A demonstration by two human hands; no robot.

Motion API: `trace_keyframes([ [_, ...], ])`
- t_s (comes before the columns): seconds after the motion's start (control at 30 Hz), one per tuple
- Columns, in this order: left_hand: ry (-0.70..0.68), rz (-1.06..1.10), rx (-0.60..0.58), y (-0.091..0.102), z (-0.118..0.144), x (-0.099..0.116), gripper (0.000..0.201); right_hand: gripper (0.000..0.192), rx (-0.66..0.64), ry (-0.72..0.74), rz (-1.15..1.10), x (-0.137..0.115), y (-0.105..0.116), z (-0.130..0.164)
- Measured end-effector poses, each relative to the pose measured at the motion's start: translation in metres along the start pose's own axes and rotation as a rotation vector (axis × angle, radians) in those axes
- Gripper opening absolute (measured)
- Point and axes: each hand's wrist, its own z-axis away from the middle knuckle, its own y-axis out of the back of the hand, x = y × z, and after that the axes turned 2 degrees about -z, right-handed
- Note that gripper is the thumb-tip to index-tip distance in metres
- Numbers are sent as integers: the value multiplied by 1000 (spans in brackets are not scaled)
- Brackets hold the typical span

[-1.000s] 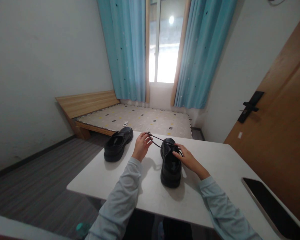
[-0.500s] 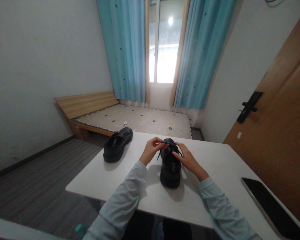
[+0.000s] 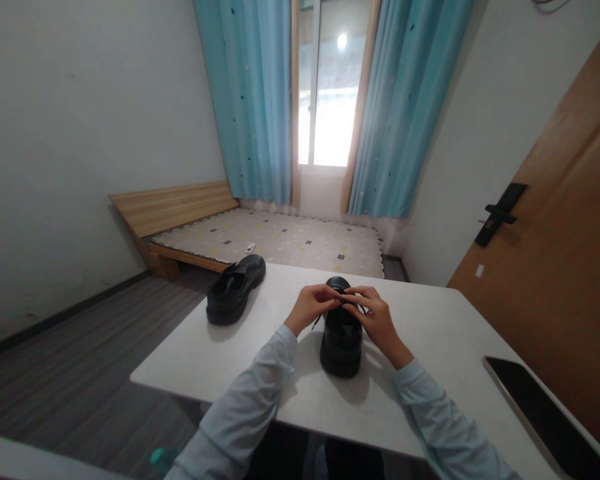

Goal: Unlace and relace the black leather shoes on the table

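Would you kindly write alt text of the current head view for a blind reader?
A person's left hand and right hand meet at the laces of a black shoe on a white table. Another black shoe stands to the left; a phone lies to the right, a bed behind.

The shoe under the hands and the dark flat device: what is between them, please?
In the head view, the right sleeve lies between the shoe and the device, above the white table.

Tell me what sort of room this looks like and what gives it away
Most likely a bedroom: there's a bed with a wooden headboard, and blue curtains hang on both sides of a window.
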Motion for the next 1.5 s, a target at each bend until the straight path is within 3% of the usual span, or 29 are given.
trace_keyframes([
  [0.2,-23,-45,3,3,-1,4,32,7,50,-108,-95,-11,3,-3],
  [0.33,-65,-135,174,9,-4,5,26,12,147,-256,-235,-8,9,-5],
  [0.47,-22,-265,301,14,-6,-2,19,14,295,-370,-457,-2,16,-10],
  [0.7,35,-399,276,16,-4,-17,24,17,461,-403,-783,6,26,-17],
  [0.97,-10,-368,267,18,-4,-21,19,24,589,-454,-712,17,36,-18],
  [1.2,-34,-313,269,17,-4,-21,14,31,563,-475,-472,38,32,-12],
  [1.5,-25,-328,297,15,-6,-22,10,34,143,-476,-123,46,14,-2],
])
